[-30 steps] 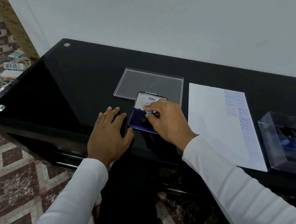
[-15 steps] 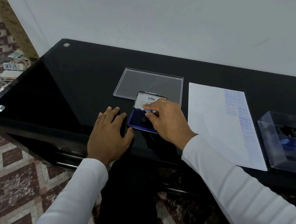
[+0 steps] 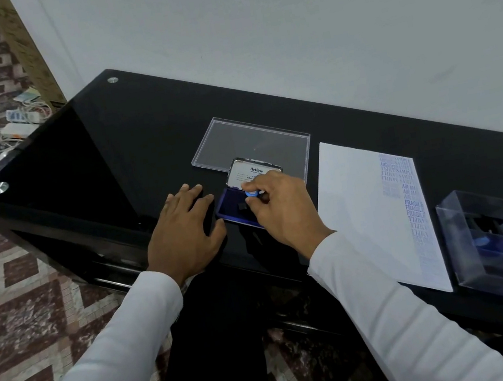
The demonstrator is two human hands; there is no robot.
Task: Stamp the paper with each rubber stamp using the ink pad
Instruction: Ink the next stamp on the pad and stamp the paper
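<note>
The stamp [image 3: 250, 194], blue-knobbed, sits pinched in the right hand [image 3: 279, 210], its black base down over the open ink pad [image 3: 234, 207] at the bench's [image 3: 136, 136] near edge. The left hand [image 3: 184, 230] lies flat beside the pad, fingers straight, thumb touching its left side, likely steadying it. To the right lies the paper [image 3: 361, 206], a column of blue prints already along its far side. Beyond it, a clear box [image 3: 469, 241] with more stamps. Risks from here: a tilted press inks unevenly, and lifting could drag the light pad if that left hand eases off.
</note>
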